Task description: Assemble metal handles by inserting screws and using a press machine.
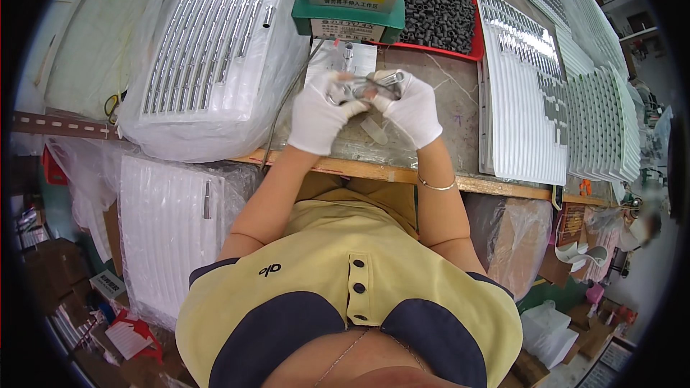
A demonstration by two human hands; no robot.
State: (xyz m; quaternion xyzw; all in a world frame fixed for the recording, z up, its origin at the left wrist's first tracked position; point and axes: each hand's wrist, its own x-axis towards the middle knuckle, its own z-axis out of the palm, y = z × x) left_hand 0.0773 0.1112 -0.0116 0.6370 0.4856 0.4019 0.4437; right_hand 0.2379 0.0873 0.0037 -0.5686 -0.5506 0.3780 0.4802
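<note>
Yellow shirt [309, 244] fills lower view. Left hand [314, 116] and right hand [415, 109], both white-gloved, curl inward, pinching shiny metal parts [392, 79] between them, above bench [460, 133], near green press [352, 13]; blur hides exact fingertip contact

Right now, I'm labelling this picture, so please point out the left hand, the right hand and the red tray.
Left hand [314, 113]: head view, middle of the white glove.
Right hand [412, 109]: head view, middle of the white glove.
Red tray [440, 52]: head view, near rim.
</note>
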